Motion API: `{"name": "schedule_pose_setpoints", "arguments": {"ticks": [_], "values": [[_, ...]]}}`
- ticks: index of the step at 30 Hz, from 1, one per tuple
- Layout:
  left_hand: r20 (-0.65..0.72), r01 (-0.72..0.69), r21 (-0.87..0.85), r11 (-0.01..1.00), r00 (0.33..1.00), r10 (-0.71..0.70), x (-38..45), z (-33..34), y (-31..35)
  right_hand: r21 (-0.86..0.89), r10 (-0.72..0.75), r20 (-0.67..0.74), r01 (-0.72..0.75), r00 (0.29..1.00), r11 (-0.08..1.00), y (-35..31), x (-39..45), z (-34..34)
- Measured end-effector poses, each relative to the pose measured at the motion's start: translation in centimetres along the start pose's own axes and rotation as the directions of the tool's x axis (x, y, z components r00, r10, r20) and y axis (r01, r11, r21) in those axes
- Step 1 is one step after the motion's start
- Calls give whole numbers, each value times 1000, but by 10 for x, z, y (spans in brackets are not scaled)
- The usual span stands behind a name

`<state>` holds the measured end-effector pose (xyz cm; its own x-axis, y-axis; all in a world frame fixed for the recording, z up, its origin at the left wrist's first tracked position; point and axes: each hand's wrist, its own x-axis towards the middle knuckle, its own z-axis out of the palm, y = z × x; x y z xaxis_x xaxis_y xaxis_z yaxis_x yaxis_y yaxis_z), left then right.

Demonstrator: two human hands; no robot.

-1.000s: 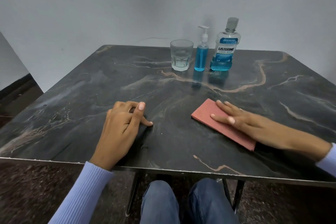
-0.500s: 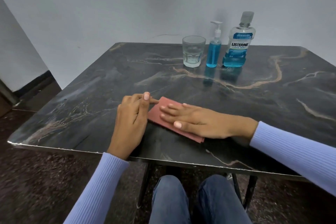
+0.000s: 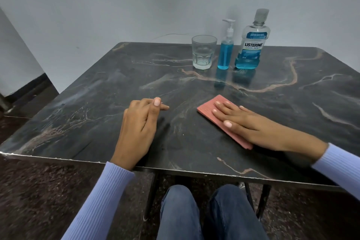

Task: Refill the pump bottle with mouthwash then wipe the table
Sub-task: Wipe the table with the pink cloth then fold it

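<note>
While flat, right hand (image 3: 247, 121) presses cloth (image 3: 210, 110).

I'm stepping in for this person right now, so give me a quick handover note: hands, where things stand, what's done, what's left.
Right hand: flat, fingers straight, pressing the pink cloth onto the table.
Left hand: resting on the table, fingers loosely curled, holding nothing.
At the far edge, in a row: empty glass, pump bottle with blue liquid and its pump on, mouthwash bottle capped and low on liquid.
Done: refill looks finished.
Left: finish wiping the table; no spill is visible.
</note>
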<state>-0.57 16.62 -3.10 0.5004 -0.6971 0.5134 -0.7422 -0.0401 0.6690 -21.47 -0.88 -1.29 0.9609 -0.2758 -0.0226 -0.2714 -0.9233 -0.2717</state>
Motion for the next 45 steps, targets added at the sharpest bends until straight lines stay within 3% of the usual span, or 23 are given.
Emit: {"name": "schedule_pose_setpoints", "arguments": {"ticks": [4,6,13,19,23,26,29,33,38,41,45], "values": [[7,-10,20,1000,1000,10,0,2,-2,-18,201,27,-201,979,979,-37,24,15],[8,-11,42,999,1000,11,1,2,-2,-54,264,-26,-265,964,963,-62,34,27],[32,-63,130,989,998,60,1,2,-3,-53,174,-161,-185,972,981,-136,25,57],[73,-91,252,963,995,75,-3,0,2,-64,291,-217,-312,932,948,-110,-36,49],[160,-192,296,936,976,150,-6,1,5,6,519,-231,-532,823,847,-73,-83,33],[290,-246,361,899,946,142,-8,5,4,-43,593,-217,-615,775,788,-70,-88,30],[369,-224,396,890,927,69,-8,9,-1,-67,573,-234,-601,785,796,-97,-69,40],[394,-222,427,876,918,40,-5,10,-4,-97,397,-238,-429,886,898,-141,-29,62],[405,-232,446,865,914,36,-7,9,-1,-54,339,-247,-362,908,931,-131,-30,59],[393,-221,445,867,919,33,-8,9,2,-55,370,-225,-391,901,919,-110,-49,53],[394,-220,434,874,919,36,-8,9,2,2,506,-213,-518,836,855,-81,-82,40]]}}
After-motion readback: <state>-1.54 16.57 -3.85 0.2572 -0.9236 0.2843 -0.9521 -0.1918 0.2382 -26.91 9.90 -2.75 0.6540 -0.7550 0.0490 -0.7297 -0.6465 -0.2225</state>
